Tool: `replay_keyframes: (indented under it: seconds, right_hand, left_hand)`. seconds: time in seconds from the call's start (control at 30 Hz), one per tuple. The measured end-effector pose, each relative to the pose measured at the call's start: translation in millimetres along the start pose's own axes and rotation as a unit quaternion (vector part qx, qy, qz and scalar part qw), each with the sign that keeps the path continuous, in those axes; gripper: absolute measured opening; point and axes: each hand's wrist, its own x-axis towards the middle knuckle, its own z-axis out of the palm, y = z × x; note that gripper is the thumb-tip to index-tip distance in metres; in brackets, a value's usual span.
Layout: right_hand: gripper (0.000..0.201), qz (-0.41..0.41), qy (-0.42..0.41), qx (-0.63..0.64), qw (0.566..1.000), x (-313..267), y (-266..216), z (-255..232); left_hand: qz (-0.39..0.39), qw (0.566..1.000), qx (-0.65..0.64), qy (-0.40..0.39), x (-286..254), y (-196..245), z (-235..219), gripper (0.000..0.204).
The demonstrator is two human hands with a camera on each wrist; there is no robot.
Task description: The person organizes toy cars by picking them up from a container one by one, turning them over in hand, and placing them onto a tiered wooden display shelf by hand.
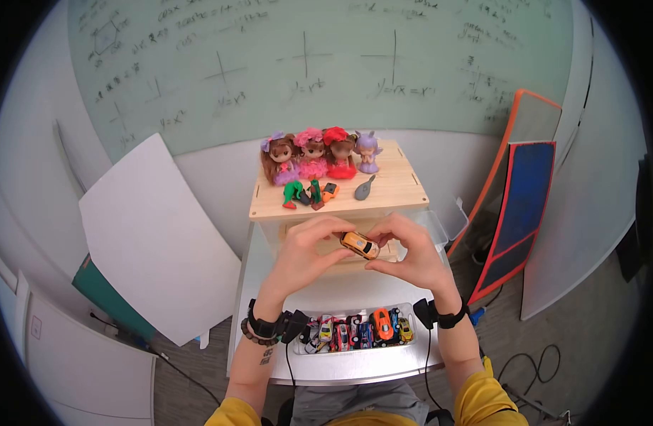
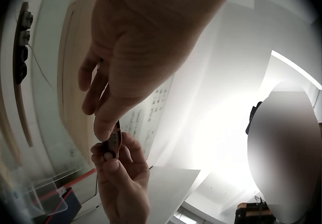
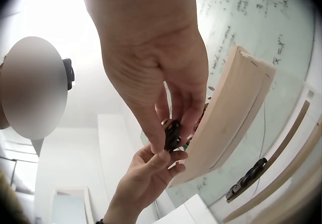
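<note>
A passage crosses the counter (image 1: 340,292) between the wooden box (image 1: 401,192) and the tray (image 1: 362,350). Dolls (image 1: 312,161) obstruct the box top's rear; small toys (image 1: 330,192) obstruct the area before them.

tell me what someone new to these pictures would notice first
Probably the orange-yellow toy car, pinched by the left hand and right hand mid-view in the head camera. Beyond it, three long-haired dolls with bright headpieces line up on a wooden stand, a purple-haired figurine at their right. Nearer the person, a clear tray full of toy vehicles catches the eye.
</note>
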Motion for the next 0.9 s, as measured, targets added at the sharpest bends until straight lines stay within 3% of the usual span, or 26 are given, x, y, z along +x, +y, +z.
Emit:
replay_keyframes:
  seconds: [0.37,0.53,0.7,0.9]
  right_hand:
    - [0.059,0.035,-0.029,0.052,0.998,-1.3,7.7,-4.4]
    - [0.07,0.017,-0.028,0.014,0.999,-0.1,1.2,-1.4]
    - [0.072,0.017,-0.03,-0.016,0.999,-1.6,-3.0,3.0]
    - [0.07,0.016,0.005,-0.029,0.999,-3.3,-0.5,8.6]
  left_hand:
    - [0.011,0.998,-0.066,-0.006,2.4,-3.3,6.4,0.048]
    - [-0.032,0.99,-0.137,-0.014,-1.3,-7.1,9.1,0.045]
    - [-0.064,0.976,-0.204,-0.039,-2.5,-17.1,6.9,0.039]
    - [-0.063,0.971,-0.222,-0.057,-0.8,-12.6,5.5,0.048]
